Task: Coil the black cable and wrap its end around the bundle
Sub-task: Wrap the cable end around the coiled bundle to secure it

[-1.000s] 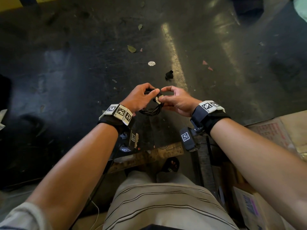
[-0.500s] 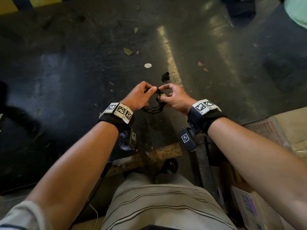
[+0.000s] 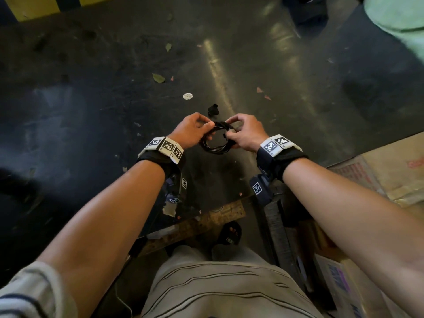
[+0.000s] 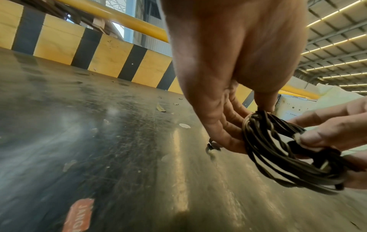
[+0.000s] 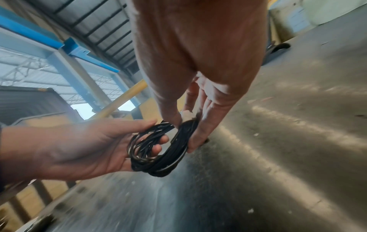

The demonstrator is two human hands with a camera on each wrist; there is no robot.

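Scuffed dark floor (image 3: 114, 111), yellow-black barrier (image 4: 99, 51), dry leaves (image 3: 158, 78)

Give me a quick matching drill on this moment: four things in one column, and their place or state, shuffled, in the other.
Things:
1. cable bundle
2. left hand
3. right hand
4. dry leaf

Places or states:
A. pinches the pale plug end against the coil
B. lies on the dark floor, beyond the hands
C. coiled, held up between both hands
D. grips the coil's left side

Pairs: 1-C, 2-D, 3-A, 4-B
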